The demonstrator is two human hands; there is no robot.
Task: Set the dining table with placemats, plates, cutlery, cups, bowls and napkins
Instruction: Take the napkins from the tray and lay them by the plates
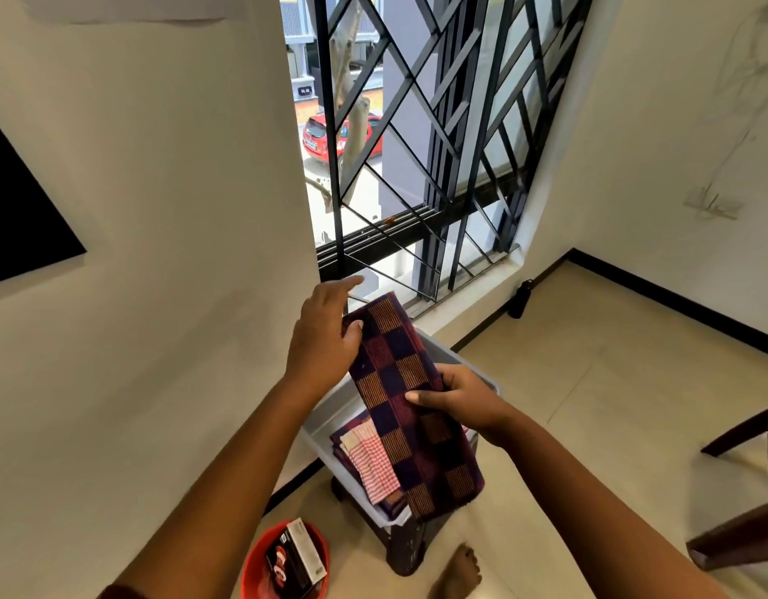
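A folded placemat (410, 408) with a purple, red and orange check pattern is held above a grey bin (330, 419). My left hand (326, 335) pinches its upper left edge with the thumb on top, index finger pointing out. My right hand (457, 395) grips its right edge at mid length, thumb across the cloth. Inside the bin lie more folded cloths, with a red-and-white checked napkin (373, 462) on top.
The bin stands on a dark stand by the white wall under a barred window (421, 166). A red bowl (252, 568) holding a box sits on the floor at lower left. A dark wooden chair (745, 512) is at the right edge. My bare foot (460, 572) is below.
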